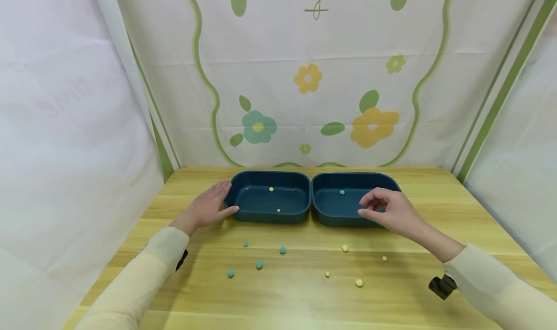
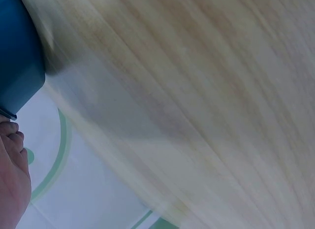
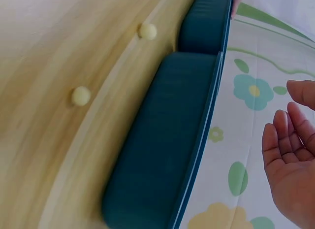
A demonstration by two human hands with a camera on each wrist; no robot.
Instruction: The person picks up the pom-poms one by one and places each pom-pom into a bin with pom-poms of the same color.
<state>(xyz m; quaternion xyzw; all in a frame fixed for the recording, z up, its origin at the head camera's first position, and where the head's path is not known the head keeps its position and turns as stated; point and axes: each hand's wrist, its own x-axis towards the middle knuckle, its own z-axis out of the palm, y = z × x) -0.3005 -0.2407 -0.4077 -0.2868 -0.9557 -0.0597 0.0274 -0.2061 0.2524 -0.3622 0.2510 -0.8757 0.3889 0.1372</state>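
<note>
Two dark blue trays stand side by side. My left hand rests on the left end of the left tray, fingers extended along its rim and thumb at the front edge. Inside that tray lie two yellow balls. Over the right part of the right tray hovers my right hand, fingers loosely bent, with a gap between thumb and fingers and nothing visible in it. A blue ball lies in the right tray. Something blue also shows beneath the right hand, partly hidden.
Several blue balls lie on the wooden table in front of the left tray. In front of the right tray are several yellow balls. Behind the trays hangs a white cloth printed with flowers.
</note>
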